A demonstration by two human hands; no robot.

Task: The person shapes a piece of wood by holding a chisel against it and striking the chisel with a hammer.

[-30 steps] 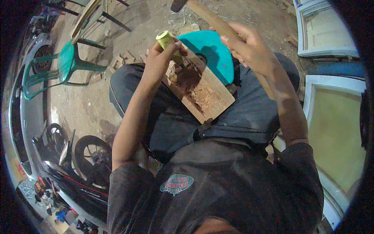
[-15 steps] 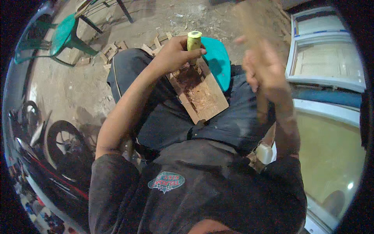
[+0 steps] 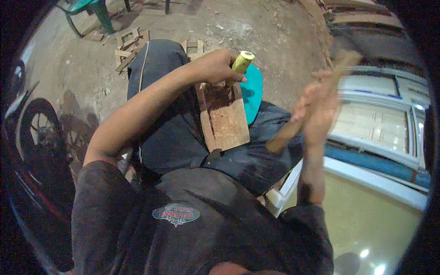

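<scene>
Nearer than the hollowed wooden block (image 3: 231,127) is a dark shirt (image 3: 183,240). The block itself rests on dark trousers (image 3: 169,137), its cavity facing up. To the block's right, the right hand (image 3: 317,103), blurred, has hold of a wooden shaft (image 3: 285,136), fingers partly curled; how firmly, I cannot tell. Over the block's far end, the left hand (image 3: 220,66) is closed around a yellow handle (image 3: 242,63) that tilts rightward. A rounded turquoise surface (image 3: 254,91) shows along the block's right edge. Beyond the block, leftward, lie wood scraps (image 3: 130,48), then a green chair (image 3: 98,11).
</scene>
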